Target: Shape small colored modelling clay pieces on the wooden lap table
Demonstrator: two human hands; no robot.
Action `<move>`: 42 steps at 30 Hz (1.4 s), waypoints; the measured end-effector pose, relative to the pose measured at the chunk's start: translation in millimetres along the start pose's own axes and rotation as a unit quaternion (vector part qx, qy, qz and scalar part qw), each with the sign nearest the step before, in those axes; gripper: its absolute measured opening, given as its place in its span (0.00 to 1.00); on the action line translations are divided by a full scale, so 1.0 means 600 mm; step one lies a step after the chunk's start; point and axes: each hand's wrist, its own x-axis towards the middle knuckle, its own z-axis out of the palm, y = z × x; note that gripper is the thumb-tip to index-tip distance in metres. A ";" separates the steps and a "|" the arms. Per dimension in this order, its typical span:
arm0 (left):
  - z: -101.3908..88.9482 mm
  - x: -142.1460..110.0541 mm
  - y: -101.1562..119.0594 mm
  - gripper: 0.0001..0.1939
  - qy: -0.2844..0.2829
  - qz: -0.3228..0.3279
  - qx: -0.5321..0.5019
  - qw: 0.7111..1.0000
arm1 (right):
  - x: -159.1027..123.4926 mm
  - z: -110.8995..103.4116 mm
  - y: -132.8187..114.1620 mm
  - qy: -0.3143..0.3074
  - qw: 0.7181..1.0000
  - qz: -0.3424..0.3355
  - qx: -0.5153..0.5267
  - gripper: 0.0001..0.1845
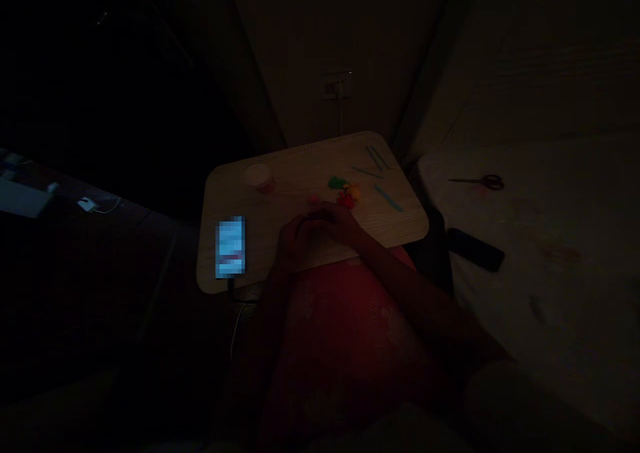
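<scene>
Head view shows left hand (294, 238) beside right hand (342, 222), near red piece (346, 200).

Wears a red lower garment (345, 313) with faint paler patches; shows bare left hand (294, 236), bare right hand (344, 225), uncovered forearms (415, 286), finer details lost in darkness.

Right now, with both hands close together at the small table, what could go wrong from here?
The room is very dark: whatever the left hand and right hand may hold can't be made out, so a slip could go unnoticed.
The red, yellow and green pieces lie just beyond the right hand and might get knocked.
The lit phone sits near the table edge, with a dark cable at its lower end; a snag could drag it off.
</scene>
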 end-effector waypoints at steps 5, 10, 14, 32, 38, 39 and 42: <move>-0.002 0.000 -0.001 0.20 -0.004 -0.004 0.019 1.000 | 0.004 -0.005 -0.002 0.017 0.999 -0.009 -0.033 0.20; -0.003 0.000 0.000 0.19 -0.014 0.003 0.046 0.999 | 0.004 -0.007 -0.001 0.013 0.997 -0.015 -0.079 0.17; -0.005 -0.001 0.004 0.21 -0.019 0.001 0.032 0.999 | 0.002 -0.006 -0.001 -0.004 0.996 -0.032 -0.078 0.19; 0.005 -0.004 -0.019 0.31 0.012 0.019 -0.074 0.997 | 0.005 0.006 0.000 0.058 0.977 -0.046 -0.200 0.20; 0.004 -0.002 -0.020 0.28 0.019 0.006 -0.048 0.999 | 0.008 0.005 0.000 0.038 0.974 -0.044 -0.219 0.16; 0.003 -0.002 -0.020 0.27 0.018 0.002 -0.045 0.999 | 0.008 0.004 -0.001 0.036 0.974 -0.045 -0.218 0.16; 0.001 -0.001 -0.017 0.25 0.010 0.004 -0.040 0.999 | 0.007 0.003 -0.004 0.025 0.976 -0.044 -0.213 0.13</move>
